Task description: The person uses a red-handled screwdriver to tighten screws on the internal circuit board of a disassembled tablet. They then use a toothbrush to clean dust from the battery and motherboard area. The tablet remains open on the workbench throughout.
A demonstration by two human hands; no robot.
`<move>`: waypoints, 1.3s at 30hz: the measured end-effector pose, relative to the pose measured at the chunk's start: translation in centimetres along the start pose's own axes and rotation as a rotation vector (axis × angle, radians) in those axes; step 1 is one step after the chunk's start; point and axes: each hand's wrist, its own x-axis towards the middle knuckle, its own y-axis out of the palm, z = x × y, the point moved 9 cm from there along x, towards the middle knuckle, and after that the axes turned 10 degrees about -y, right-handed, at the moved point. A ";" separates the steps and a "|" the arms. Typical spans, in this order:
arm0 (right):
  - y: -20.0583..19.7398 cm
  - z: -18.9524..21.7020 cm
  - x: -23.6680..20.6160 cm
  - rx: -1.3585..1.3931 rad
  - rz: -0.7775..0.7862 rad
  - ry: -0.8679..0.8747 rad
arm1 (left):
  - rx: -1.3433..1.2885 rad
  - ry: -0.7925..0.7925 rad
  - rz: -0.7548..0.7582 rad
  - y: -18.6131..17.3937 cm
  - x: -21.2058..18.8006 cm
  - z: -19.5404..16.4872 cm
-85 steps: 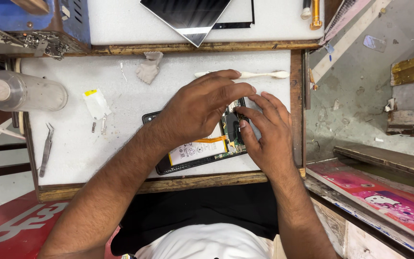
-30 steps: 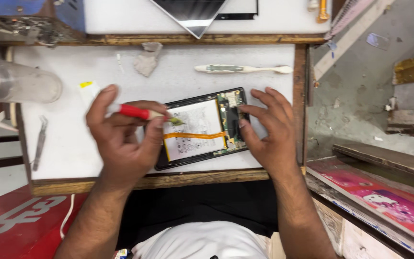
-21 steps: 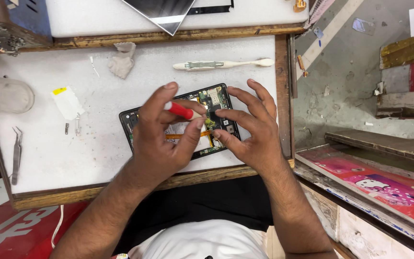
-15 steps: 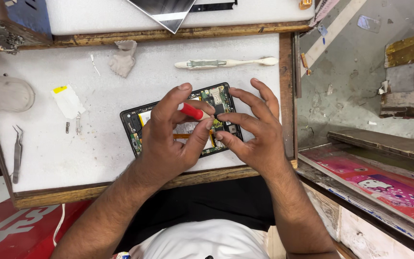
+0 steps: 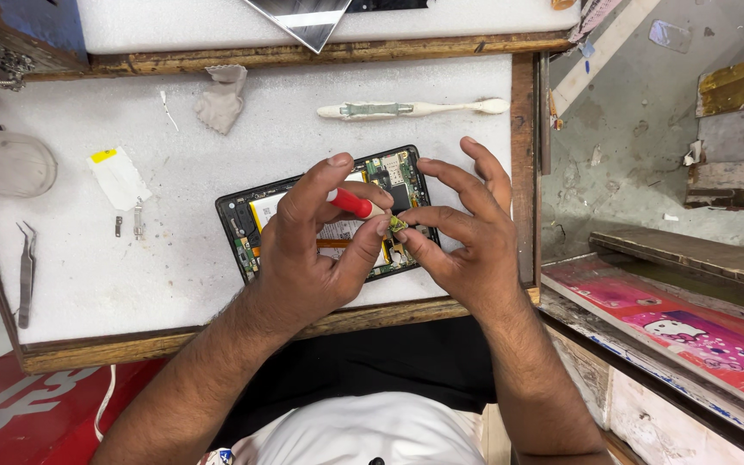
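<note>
An opened phone with its back cover off lies on the white worktop, showing a battery and a green circuit board. My left hand grips a red-handled screwdriver over the phone's middle. My right hand pinches a small greenish part between thumb and forefinger, right at the screwdriver's tip. Both hands hide much of the phone's right half.
A white toothbrush lies beyond the phone. A crumpled cloth, a yellow-tipped paper slip, small metal bits and tweezers sit to the left. A wooden rim bounds the worktop on the right; a glass panel lies beyond.
My left hand picked up the red screwdriver and brought it over the phone. My right hand shifted from steadying the phone's edge to pinching a small part at the tip.
</note>
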 end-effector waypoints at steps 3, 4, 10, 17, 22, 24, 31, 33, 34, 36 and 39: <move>0.0 0.0 0.0 0.004 -0.011 -0.006 | -0.012 -0.005 0.006 0.0 0.0 0.0; 0.1 0.0 -0.1 0.007 -0.010 -0.004 | -0.020 -0.011 0.020 0.1 0.0 0.1; 0.3 -0.3 -0.3 0.016 -0.007 0.010 | 0.000 0.002 0.032 0.2 -0.2 0.1; 0.4 -0.4 -0.4 0.013 -0.006 0.010 | 0.025 0.040 0.023 0.3 -0.3 -0.1; 0.5 -0.6 -0.6 -0.006 -0.006 0.003 | 0.088 0.089 0.009 0.4 -0.4 -0.5; 0.5 -0.6 -0.6 -0.005 -0.004 0.003 | 0.126 0.097 0.000 0.5 -0.4 -0.6; 0.5 -0.3 -0.1 -0.042 0.002 0.005 | 0.189 0.134 -0.031 0.3 -0.3 -1.3; 0.6 -0.3 0.2 -0.037 0.006 0.015 | 0.192 0.134 -0.042 0.0 -0.1 -1.5; 0.7 -0.3 0.2 -0.028 0.006 0.025 | 0.190 0.135 -0.045 -0.2 0.0 -1.6; 0.8 -0.4 0.3 -0.014 0.008 0.047 | 0.181 0.139 -0.049 -0.5 0.4 -1.9; 0.4 -0.4 0.4 -0.104 -0.008 0.045 | 0.257 0.125 -0.009 -0.4 1.5 -1.8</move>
